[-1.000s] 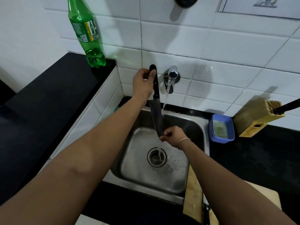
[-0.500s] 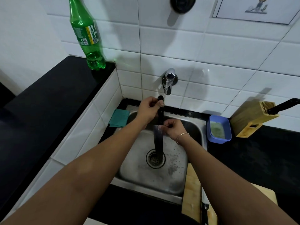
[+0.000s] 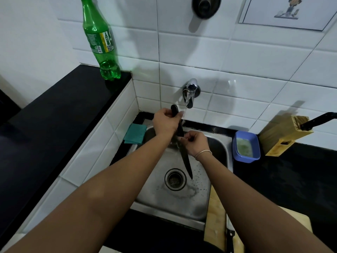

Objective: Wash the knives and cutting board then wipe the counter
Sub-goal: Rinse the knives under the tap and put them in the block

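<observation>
The left hand (image 3: 165,125) is curled tight around the black handle of a knife (image 3: 183,145), up near the far side of the sink (image 3: 217,194). The knife points down into the sink, and its dark blade tip hangs just above the round drain (image 3: 175,179). The right hand (image 3: 196,144) pinches the blade near the handle with bent fingers. Water runs from the shiny tap (image 3: 190,93) on the white tiled wall and falls right by the handle. A thin bangle (image 3: 203,153) sits on the right wrist. A wooden cutting board (image 3: 215,221) lies on the near right, with one end sticking over the sink's right rim, and a second knife (image 3: 230,240) lies on it, mostly hidden by the right arm. On the black table (image 3: 291,179) to the right of the sink sits a small blue tub (image 3: 246,146) with something pale green inside. Just right of it is a wooden knife block (image 3: 286,135), tipped back, with one black handle sticking out. A folded teal cloth (image 3: 135,133) lies at the far left corner of the sink. A green plastic bottle (image 3: 100,39) stands on the raised black ledge on the far left; its label has small print and a square code, too small to read. A picture (image 3: 288,11) hangs high on the far wall, and its drawing is too small to make out.
</observation>
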Tool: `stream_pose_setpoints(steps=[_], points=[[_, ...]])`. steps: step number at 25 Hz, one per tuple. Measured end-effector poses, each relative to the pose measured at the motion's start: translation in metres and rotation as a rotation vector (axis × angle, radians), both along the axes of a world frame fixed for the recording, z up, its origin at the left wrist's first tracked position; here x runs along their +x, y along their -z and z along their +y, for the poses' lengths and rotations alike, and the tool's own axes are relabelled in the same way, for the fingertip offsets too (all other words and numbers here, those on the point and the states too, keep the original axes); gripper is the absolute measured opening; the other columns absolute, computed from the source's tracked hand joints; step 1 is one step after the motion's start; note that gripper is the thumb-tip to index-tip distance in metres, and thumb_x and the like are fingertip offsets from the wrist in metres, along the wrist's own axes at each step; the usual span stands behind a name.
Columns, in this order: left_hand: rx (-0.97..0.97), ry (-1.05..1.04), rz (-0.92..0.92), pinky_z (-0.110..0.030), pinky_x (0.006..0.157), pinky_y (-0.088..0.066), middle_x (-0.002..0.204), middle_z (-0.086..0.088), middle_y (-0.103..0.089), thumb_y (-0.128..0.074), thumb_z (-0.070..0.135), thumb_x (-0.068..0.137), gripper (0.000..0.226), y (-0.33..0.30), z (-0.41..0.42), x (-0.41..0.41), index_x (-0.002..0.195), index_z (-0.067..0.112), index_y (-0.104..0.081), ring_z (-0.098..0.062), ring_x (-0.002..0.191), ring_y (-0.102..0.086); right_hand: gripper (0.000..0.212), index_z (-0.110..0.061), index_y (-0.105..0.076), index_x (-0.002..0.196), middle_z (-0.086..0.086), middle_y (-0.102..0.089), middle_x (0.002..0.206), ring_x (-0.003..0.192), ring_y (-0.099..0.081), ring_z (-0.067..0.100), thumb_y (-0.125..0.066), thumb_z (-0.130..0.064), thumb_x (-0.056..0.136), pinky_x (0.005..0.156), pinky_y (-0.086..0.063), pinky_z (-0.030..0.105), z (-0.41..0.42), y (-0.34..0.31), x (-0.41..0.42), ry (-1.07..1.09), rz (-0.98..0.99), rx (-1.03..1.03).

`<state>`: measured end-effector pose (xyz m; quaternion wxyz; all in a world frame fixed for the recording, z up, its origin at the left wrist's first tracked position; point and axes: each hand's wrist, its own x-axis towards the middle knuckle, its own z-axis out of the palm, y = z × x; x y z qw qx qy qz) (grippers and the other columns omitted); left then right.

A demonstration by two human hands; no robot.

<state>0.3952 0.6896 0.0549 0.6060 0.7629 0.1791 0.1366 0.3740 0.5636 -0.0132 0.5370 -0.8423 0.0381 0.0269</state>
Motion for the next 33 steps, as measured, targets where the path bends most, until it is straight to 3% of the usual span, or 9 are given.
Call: stream_pose_setpoints(steps=[3,6,10,15,17,20,25,30,33], points=[[-0.418,0.154,0.039,-0.05,0.088,-0.058,0.087,-0.012,-0.072,-0.07,0.012,0.092,0.008,-0.008,0.005,0.007,0.095,0.007,-0.065,-0.027,0.076,-0.07,0.031,-0.028,-0.058,0.072,-0.011,-0.059,0.078,0.068,-0.055,0.001,-0.083,-0.046,0.069,0.064,-0.046,0.023,-0.006,-0.007,0.0,0.088,-0.186,-0.122],[-0.596,0.46,0.063,-0.041,0.089,-0.057,0.098,-0.012,-0.072,-0.053,0.008,0.101,0.012,-0.01,0.007,0.006,0.107,0.007,-0.064,-0.024,0.083,-0.071,0.045,-0.024,-0.058,0.094,-0.003,-0.06,0.09,0.079,-0.056,0.011,-0.088,-0.042,0.065,0.069,-0.047,0.023,-0.015,-0.011,0.003,0.083,-0.155,-0.115],[-0.622,0.676,0.069,-0.033,0.085,-0.056,0.111,-0.014,-0.07,-0.051,0.007,0.101,0.024,-0.01,0.009,0.008,0.122,0.003,-0.062,-0.023,0.091,-0.069,0.034,-0.017,-0.055,0.07,-0.005,-0.055,0.062,0.054,-0.048,0.005,-0.089,-0.023,0.071,0.057,-0.043,0.017,-0.02,-0.014,0.001,-0.014,0.024,0.045],[-0.791,0.926,0.08,-0.038,0.097,-0.049,0.113,-0.014,-0.069,-0.055,0.001,0.089,0.027,-0.007,0.022,0.006,0.112,0.005,-0.068,-0.029,0.105,-0.065,0.036,-0.013,-0.053,0.06,0.0,-0.054,0.06,0.046,-0.047,-0.004,-0.084,0.001,0.071,0.053,-0.044,0.012,-0.017,-0.018,0.004,0.005,0.012,0.205],[-0.704,0.819,0.08,-0.037,0.091,-0.053,0.105,-0.011,-0.071,-0.062,0.002,0.09,0.022,-0.006,0.022,0.005,0.111,0.006,-0.069,-0.026,0.097,-0.068,0.037,-0.013,-0.053,0.058,0.001,-0.055,0.059,0.047,-0.049,-0.002,-0.085,0.001,0.07,0.053,-0.046,0.015,-0.016,-0.02,0.007,-0.008,0.024,0.2],[-0.327,0.536,0.031,-0.031,0.074,-0.06,0.096,-0.008,-0.072,-0.074,0.011,0.088,0.017,-0.007,0.02,0.009,0.105,0.01,-0.07,-0.02,0.086,-0.07,0.039,-0.015,-0.053,0.057,-0.003,-0.054,0.056,0.05,-0.049,0.004,-0.088,-0.004,0.067,0.054,-0.046,0.017,-0.014,-0.023,0.012,0.008,0.054,0.194],[-0.095,0.243,-0.011,-0.056,0.079,-0.059,0.093,-0.021,-0.073,-0.07,0.029,0.093,0.025,-0.007,0.022,0.025,0.097,0.004,-0.068,-0.038,0.088,-0.071,0.034,-0.013,-0.057,0.061,-0.005,-0.058,0.056,0.05,-0.049,0.004,-0.091,-0.017,0.067,0.054,-0.047,0.016,0.001,-0.035,0.023,0.059,0.013,0.201],[0.271,0.136,-0.076,-0.038,0.067,-0.056,0.074,-0.002,-0.072,-0.06,0.048,0.093,0.036,-0.023,0.024,0.036,0.081,0.015,-0.07,-0.023,0.072,-0.069,0.045,-0.022,-0.047,0.053,-0.007,-0.047,0.05,0.048,-0.04,0.005,-0.088,-0.024,0.072,0.051,-0.044,0.016,0.006,-0.033,0.022,0.082,0.001,0.282],[0.307,0.073,-0.065,-0.033,0.063,-0.052,0.073,0.003,-0.071,-0.058,0.05,0.093,0.037,-0.026,0.024,0.038,0.082,0.017,-0.07,-0.021,0.073,-0.069,0.034,-0.018,-0.056,0.057,-0.001,-0.056,0.056,0.053,-0.049,0.007,-0.085,-0.02,0.075,0.055,-0.047,0.019,-0.002,-0.017,0.013,-0.011,0.064,0.236]])
